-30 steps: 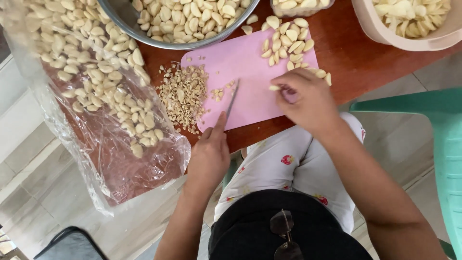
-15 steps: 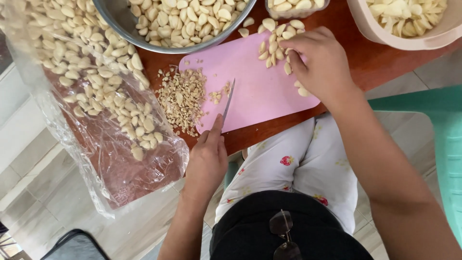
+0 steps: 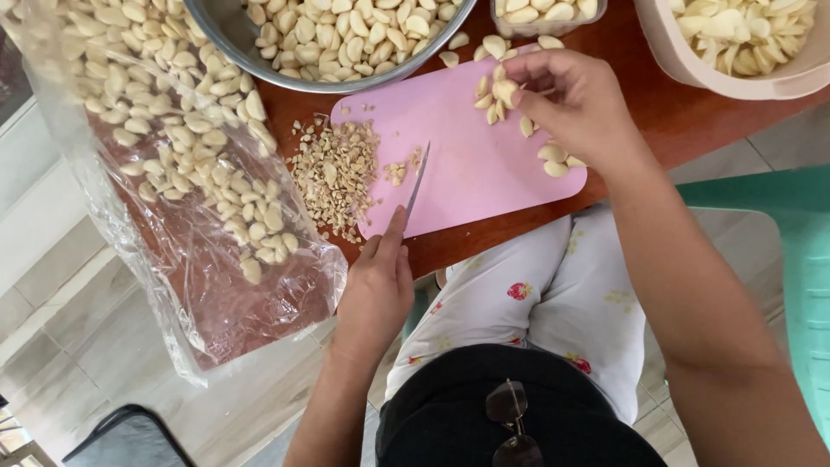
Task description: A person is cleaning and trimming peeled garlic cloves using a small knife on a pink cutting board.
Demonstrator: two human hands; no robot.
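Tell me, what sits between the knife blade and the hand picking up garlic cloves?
In the head view, only bare pink plastic cutting board separates the knife blade from the right hand.

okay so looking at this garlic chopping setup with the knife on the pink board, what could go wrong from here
1. The cutting board overhangs the table edge above the person's lap, so pressing with the knife might tip it.
2. The chopped garlic pile spills off the board's left edge beside the plastic bag; more chopping could push bits off the table.
3. The right hand picks cloves near the blade held by the left hand; fingers could get nicked.
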